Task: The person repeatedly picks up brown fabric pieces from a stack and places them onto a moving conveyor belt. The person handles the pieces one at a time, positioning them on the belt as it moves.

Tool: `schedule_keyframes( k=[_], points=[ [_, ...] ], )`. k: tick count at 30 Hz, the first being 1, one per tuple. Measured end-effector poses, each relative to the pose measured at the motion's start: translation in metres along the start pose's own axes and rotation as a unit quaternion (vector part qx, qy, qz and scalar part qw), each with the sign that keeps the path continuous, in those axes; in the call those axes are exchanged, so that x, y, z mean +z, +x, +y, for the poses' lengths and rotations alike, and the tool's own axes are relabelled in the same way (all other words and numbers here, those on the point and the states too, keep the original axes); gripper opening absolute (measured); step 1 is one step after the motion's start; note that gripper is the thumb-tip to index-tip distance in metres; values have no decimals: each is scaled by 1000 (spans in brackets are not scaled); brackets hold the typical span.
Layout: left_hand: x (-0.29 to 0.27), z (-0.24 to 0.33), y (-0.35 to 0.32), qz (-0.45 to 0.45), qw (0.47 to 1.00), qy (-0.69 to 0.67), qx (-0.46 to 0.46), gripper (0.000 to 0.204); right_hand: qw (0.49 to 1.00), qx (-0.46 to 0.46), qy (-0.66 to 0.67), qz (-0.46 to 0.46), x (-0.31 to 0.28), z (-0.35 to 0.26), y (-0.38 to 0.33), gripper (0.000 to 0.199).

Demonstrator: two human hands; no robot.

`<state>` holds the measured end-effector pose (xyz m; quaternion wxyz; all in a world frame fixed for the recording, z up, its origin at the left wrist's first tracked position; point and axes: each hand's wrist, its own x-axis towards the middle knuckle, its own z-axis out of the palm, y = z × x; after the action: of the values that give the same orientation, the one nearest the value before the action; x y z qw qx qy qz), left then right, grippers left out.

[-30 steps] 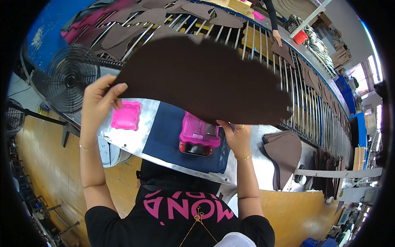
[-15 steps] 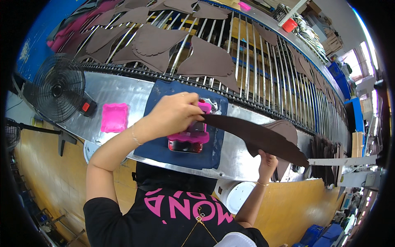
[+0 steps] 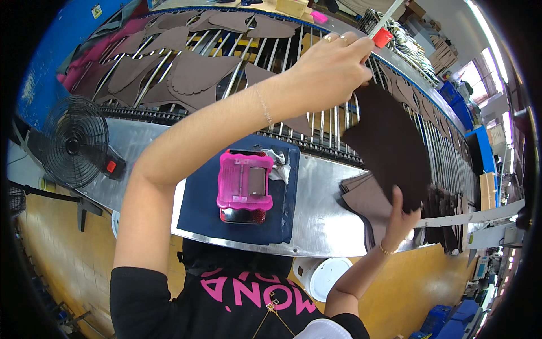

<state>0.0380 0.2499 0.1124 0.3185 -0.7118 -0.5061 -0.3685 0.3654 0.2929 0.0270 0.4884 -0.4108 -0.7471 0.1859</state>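
A large dark brown cut leather piece (image 3: 389, 147) hangs upright at the right, above a stack of similar brown pieces (image 3: 364, 203) on the metal table (image 3: 322, 220). My left hand (image 3: 330, 68) reaches across and pinches the piece's top edge. From below, my right hand (image 3: 401, 217) grips its lower edge, fingers pressed against the leather. A pink plastic device (image 3: 244, 182) sits on a dark blue mat (image 3: 203, 209) in front of me, untouched.
A roller rack (image 3: 237, 62) behind the table carries several brown and pink cut pieces. A black fan (image 3: 73, 141) stands at the left. A white round lid (image 3: 330, 277) lies below the table edge. Blue crates (image 3: 451, 319) sit on the yellow floor at lower right.
The leather piece went from spread wide above the table to hanging upright at the right over the stack. My left arm swung across to the right; my right hand dropped to the right.
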Motion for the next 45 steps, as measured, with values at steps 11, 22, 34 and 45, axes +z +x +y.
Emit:
schedule_keyframes(
  k=[11,22,34,45],
  points=[
    [-27,-83,10,1,973,214,90,13,909,183,279,-251,114,-38,49,29],
    [-83,-52,-73,-13,985,35,-167,52,686,351,597,-223,333,5,22,49],
    [-155,-14,-217,-111,886,20,-450,55,643,489,551,-209,426,13,16,54],
    [-138,15,-233,-89,880,-75,-460,56,983,156,44,-80,122,95,10,33]
  ],
)
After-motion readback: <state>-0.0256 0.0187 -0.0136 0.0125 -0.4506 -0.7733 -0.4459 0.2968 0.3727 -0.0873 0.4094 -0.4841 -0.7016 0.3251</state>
